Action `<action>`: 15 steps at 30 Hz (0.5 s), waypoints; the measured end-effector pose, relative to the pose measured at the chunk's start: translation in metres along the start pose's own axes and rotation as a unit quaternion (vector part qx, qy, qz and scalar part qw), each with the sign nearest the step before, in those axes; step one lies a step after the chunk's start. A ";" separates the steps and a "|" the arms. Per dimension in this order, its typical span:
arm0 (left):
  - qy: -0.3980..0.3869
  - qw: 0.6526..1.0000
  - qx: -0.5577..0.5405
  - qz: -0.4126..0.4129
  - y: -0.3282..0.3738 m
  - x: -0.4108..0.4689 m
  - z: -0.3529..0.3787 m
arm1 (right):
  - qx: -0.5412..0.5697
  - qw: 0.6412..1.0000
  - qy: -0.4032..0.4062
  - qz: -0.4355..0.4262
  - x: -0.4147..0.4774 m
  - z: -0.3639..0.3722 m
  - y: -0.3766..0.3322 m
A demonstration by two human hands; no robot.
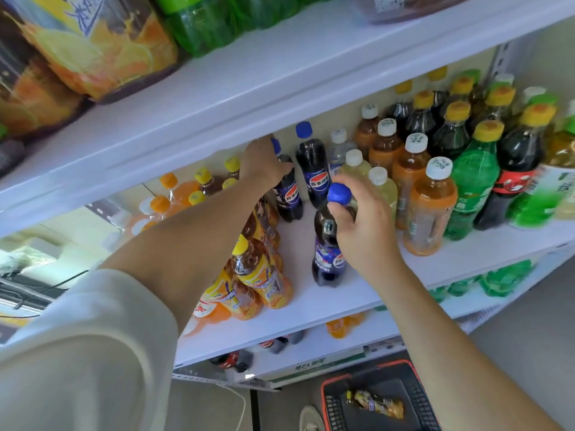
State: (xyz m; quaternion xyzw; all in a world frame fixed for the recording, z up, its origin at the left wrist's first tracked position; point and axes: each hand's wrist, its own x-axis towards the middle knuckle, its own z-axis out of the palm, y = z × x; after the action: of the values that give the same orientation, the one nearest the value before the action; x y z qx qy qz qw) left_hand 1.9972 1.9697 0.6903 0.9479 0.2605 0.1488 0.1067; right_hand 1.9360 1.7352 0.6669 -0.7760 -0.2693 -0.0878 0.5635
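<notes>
Your cream sleeve (pixel 77 353) fills the lower left, and from it your left arm runs up and away to the back of the shelf (pixel 326 303). There your left hand (pixel 264 164) has its fingers curled round the shoulder of the rear Pepsi bottle (pixel 289 197), just under the upper shelf board (pixel 217 119).

Your right hand (pixel 364 225) is nearer to you. Its fingers pinch the neck of the front Pepsi bottle (pixel 326 253) just below the blue cap. This bottle stands upright on the shelf near the front edge, its long axis vertical, with your palm to its right.

The relation that matters is headroom at the back. The rear bottle's cap sits close under the board, so I judge it has to come towards you, not up. The lane between the two hands is bare shelf, and the front bottle stands at its near end.

To the left, the yellow-capped iced tea bottles (pixel 258 272) stand just beside that lane. To the right are the pale drink bottles (pixel 384 188) and the orange tea bottles (pixel 431 206). A third Pepsi bottle (pixel 312 169) stands just right of the rear one.

Below, the shopping basket (pixel 324 399) sits on the floor under your right forearm.
</notes>
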 end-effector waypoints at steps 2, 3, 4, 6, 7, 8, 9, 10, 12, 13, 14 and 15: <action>-0.001 1.000 0.006 -0.016 -0.005 0.003 -0.002 | 0.009 1.000 0.007 0.016 -0.013 -0.007 0.000; -0.002 1.000 0.014 -0.022 -0.008 0.004 -0.003 | 0.013 1.000 0.013 0.020 -0.018 -0.010 0.000; -0.004 0.999 0.020 -0.030 -0.010 0.004 -0.004 | 0.021 0.999 0.017 0.022 -0.023 -0.012 0.000; -0.007 0.999 0.024 -0.047 -0.013 0.005 -0.007 | 0.044 0.998 0.021 0.026 -0.030 -0.017 -0.001; -0.010 0.998 0.029 -0.049 -0.013 0.006 -0.008 | 0.055 0.998 0.023 0.028 -0.033 -0.020 -0.002; -0.015 0.998 0.037 -0.048 -0.013 0.007 -0.008 | 0.064 0.997 0.025 0.032 -0.034 -0.022 -0.003; -0.022 0.998 0.048 -0.044 -0.011 0.007 -0.009 | 0.074 0.996 0.027 0.036 -0.034 -0.025 -0.004; -0.029 0.997 0.057 -0.040 -0.010 0.007 -0.010 | 0.087 0.995 0.029 0.044 -0.034 -0.028 -0.004; -0.050 0.996 0.058 -0.044 -0.006 0.004 -0.015 | 0.126 0.990 0.027 0.063 -0.034 -0.036 -0.007; -0.059 0.995 0.048 -0.057 -0.003 0.000 -0.020 | 0.143 0.987 0.025 0.068 -0.034 -0.041 -0.009; -0.061 0.995 0.030 -0.076 0.001 -0.007 -0.026 | 0.156 0.985 0.022 0.067 -0.035 -0.046 -0.011; -0.050 0.995 0.003 -0.092 0.005 -0.017 -0.033 | 0.169 0.984 0.017 0.062 -0.037 -0.052 -0.012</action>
State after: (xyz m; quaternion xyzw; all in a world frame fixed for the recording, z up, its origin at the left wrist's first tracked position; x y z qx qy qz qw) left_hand 1.9745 1.9601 0.7186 0.9266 0.3412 0.0901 0.1295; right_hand 1.9070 1.6784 0.6789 -0.6833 -0.2223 -0.0196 0.6952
